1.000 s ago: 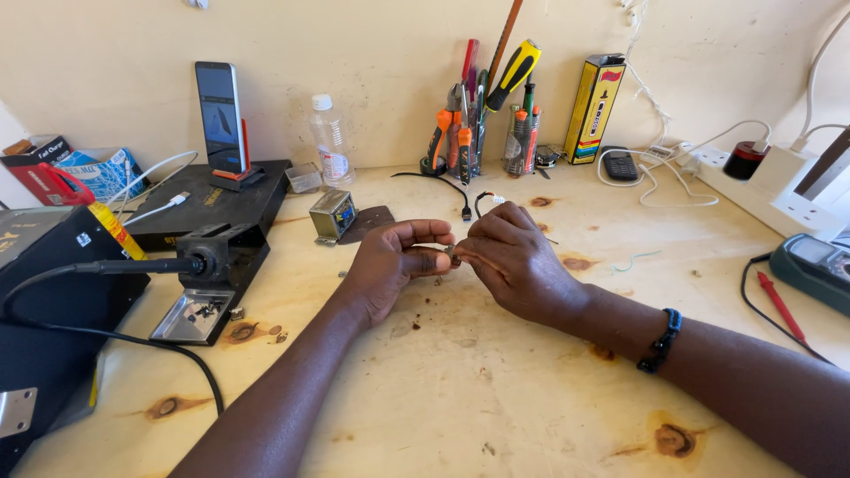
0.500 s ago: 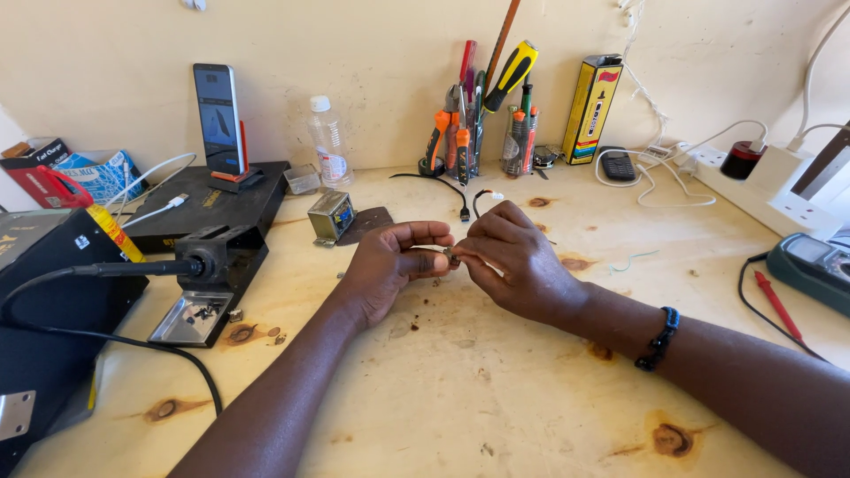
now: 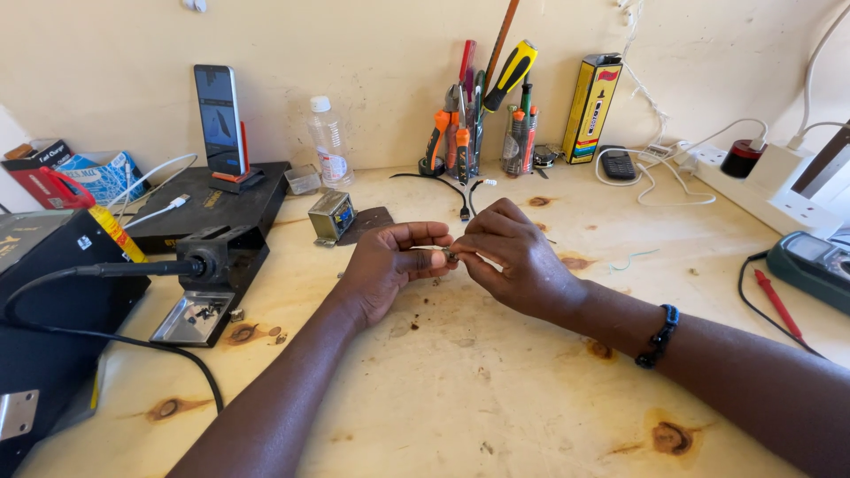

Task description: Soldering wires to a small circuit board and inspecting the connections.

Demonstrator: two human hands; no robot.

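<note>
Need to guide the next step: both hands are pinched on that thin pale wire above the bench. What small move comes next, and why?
Probably keep the left hand pinched as the anchor and let the right hand work its fingertips at the join of the thin wire. Both hands meet there, raised off the wooden bench; the wire's end is hidden under the fingers, so a tiny adjustment seems safest.

My fingertips [image 3: 447, 257] hide most of a thin pale piece, perhaps a wire | multimeter [image 3: 813, 265] cut by right edge | black box [image 3: 53, 310] cut at left
</note>
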